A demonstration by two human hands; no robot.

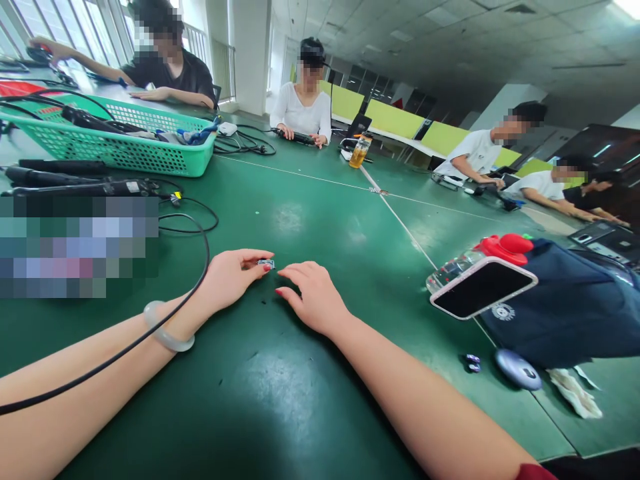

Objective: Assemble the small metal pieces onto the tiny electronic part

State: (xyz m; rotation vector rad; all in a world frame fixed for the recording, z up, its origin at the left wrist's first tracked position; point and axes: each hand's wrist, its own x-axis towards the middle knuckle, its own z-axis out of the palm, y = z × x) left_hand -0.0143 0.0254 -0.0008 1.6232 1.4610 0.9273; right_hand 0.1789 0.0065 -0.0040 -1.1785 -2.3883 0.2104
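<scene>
My left hand (233,277) lies on the green table (310,220), with thumb and fingers pinched round a small blue and silver part (266,265). A pale bangle (167,330) sits on that wrist and a black cable (125,350) runs over the forearm. My right hand (313,297) rests beside it, palm down, fingers curled loosely, its fingertips close to the small part without holding it.
A green basket (115,143) of cables and black tools stands far left, black wands beside it. A phone (483,288), a bottle (457,267) and a dark bag (570,307) lie right. Several people sit round the far side.
</scene>
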